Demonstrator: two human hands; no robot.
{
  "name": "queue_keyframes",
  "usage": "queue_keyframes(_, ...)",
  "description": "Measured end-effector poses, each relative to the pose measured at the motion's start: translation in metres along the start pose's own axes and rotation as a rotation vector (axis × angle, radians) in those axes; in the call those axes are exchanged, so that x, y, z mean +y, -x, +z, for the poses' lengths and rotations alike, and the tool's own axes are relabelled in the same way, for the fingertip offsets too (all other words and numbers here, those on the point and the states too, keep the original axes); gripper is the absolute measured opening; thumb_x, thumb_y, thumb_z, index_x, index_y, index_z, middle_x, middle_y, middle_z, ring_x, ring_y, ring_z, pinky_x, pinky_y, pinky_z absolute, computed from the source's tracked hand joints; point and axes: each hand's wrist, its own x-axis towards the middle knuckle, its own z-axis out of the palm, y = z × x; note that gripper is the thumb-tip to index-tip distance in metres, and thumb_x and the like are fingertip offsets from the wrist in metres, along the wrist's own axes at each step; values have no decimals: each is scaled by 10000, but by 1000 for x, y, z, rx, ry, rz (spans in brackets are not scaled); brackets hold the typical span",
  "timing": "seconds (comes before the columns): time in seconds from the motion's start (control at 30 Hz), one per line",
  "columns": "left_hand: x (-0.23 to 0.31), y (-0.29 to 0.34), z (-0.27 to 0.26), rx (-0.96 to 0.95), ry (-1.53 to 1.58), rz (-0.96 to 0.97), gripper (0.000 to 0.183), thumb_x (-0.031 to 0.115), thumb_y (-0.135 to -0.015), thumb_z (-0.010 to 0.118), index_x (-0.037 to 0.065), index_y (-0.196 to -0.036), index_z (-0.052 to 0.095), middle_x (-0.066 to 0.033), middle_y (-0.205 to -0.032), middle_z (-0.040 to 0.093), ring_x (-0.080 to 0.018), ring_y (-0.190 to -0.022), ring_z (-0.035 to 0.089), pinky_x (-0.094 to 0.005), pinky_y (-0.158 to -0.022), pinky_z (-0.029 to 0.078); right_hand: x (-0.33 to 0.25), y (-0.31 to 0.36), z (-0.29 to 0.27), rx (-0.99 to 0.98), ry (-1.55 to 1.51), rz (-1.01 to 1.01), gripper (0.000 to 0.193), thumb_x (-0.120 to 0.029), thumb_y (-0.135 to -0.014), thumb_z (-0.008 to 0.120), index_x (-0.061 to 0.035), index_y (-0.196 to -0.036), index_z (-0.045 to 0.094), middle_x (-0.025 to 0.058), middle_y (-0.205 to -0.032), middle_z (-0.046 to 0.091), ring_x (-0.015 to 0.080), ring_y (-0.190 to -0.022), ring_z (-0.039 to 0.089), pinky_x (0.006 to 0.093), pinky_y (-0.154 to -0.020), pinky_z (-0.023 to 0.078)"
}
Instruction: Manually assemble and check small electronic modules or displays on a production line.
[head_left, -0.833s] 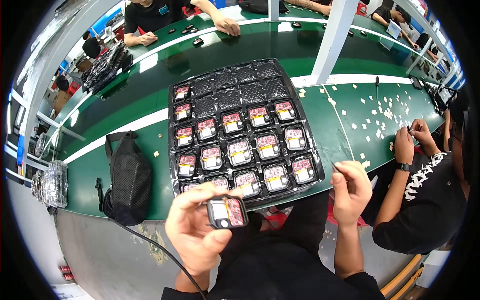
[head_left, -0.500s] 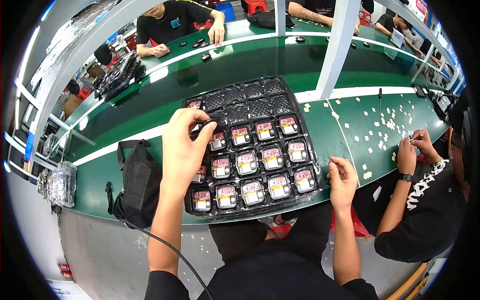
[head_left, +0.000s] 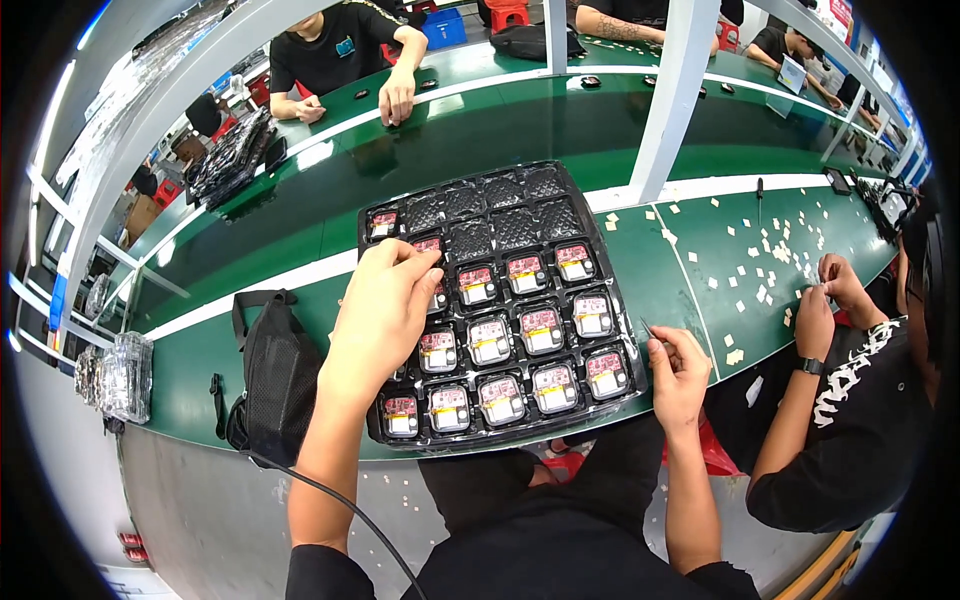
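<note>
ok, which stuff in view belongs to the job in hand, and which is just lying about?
In the job:
black tray
red-and-white modules in it
left hand, fingertips at the tray
right hand, holding a thin dark tool

Apparently just lying about:
black bag
scattered pale squares
screwdriver-like tool
plastic-wrapped stack

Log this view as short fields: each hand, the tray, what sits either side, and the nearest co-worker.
Left hand: over the tray, at a red-faced device in the second row from the far edge; grip unclear
Right hand: holding a thin dark tool beside the tray's right edge
Tray: black, many pockets filled, several far ones unfilled
Left side: black bag
Right side: scattered pale squares
Co-worker at right: hands close together, dark watch on one wrist
</note>
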Motion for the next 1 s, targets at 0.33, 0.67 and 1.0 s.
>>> queue_keyframes(0.33, 14, 15, -8, 52, 3, 56, 332, 85, -981, 639, -45, -1287, 638, -189, -1221, 617, -355, -1169, 593, -386, -1037, 457, -3, 5, -3, -18, 86, -17, 133, -2, -932, 723, 41, -1058, 715, 88, -901, 674, 125, -715, 597, 255, -646, 476)
queue_keyframes(0.67, 65, 90, -6, 139, -46, 257, 554, 514, -911, 703, 62, -1231, 696, -186, -1312, 590, -489, -1352, 499, -619, -1124, 386, -10, 2, 3, -51, 123, -85, 141, -25, -929, 721, 27, -1060, 722, 137, -947, 705, 214, -755, 683, 300, -656, 530)
queue_keyframes(1.0, 49, 126, 7, 392, 83, -25, 598, 556, -1011, 582, -1, -1211, 666, -206, -1280, 606, -485, -1331, 523, -617, -1117, 403, -17, 4, 4, -23, 103, -97, 140, -23, -927, 724, 16, -1062, 730, 121, -953, 712, 177, -734, 670, 270, -605, 511)
